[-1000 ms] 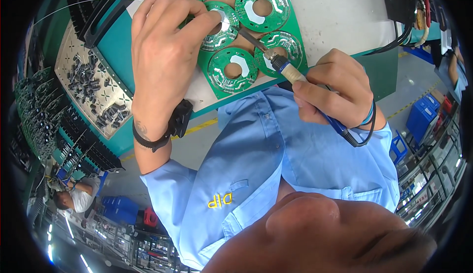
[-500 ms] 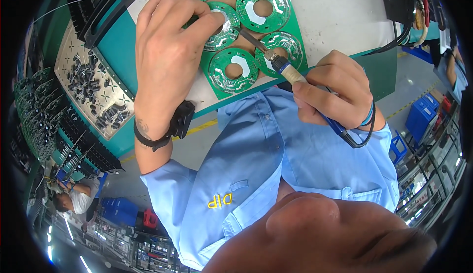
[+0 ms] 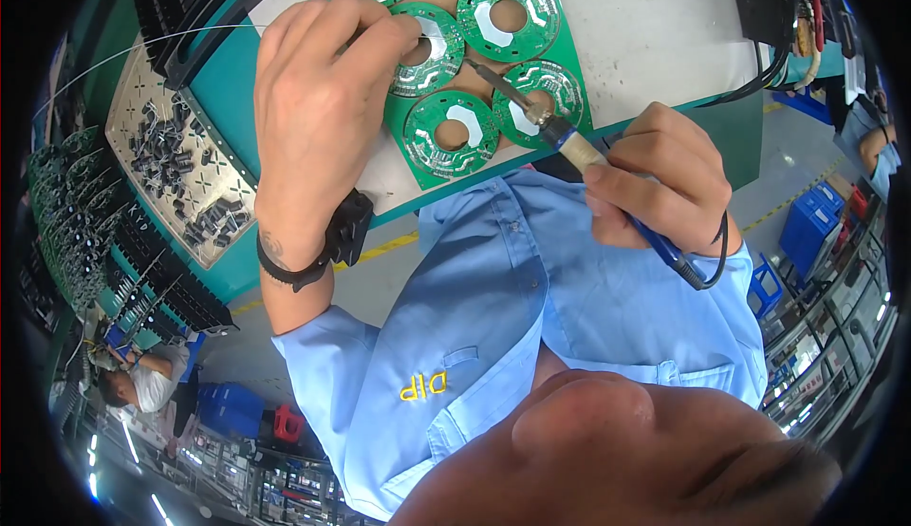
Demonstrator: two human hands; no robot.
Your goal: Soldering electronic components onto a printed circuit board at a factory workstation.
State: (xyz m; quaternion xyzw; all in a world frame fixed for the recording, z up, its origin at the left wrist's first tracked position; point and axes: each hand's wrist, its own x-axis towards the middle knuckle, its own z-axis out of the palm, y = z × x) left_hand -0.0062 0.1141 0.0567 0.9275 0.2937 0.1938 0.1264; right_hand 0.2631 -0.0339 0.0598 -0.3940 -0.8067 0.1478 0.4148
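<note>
My right hand is closed round a soldering iron, gripping its pale collar and blue handle. The iron's thin tip points up and left, at the right rim of a round green circuit board with a hole in its middle. Whether tip and board touch, I cannot tell. Over that board's left side is my left hand, fingers pinched on a thin solder wire that trails off to the left. The pinching fingertips cover part of the board. Similar round boards lie close around it on a green panel.
To the left, a metal tray holds many small black cylindrical components. Black racks and upright circuit boards stand beyond it. Black equipment with cables is at the upper right. Another person sits at the lower left.
My right hand and the soldering iron have shifted slightly right. My left hand has moved a little left, and the solder wire's outer curve hangs lower.
</note>
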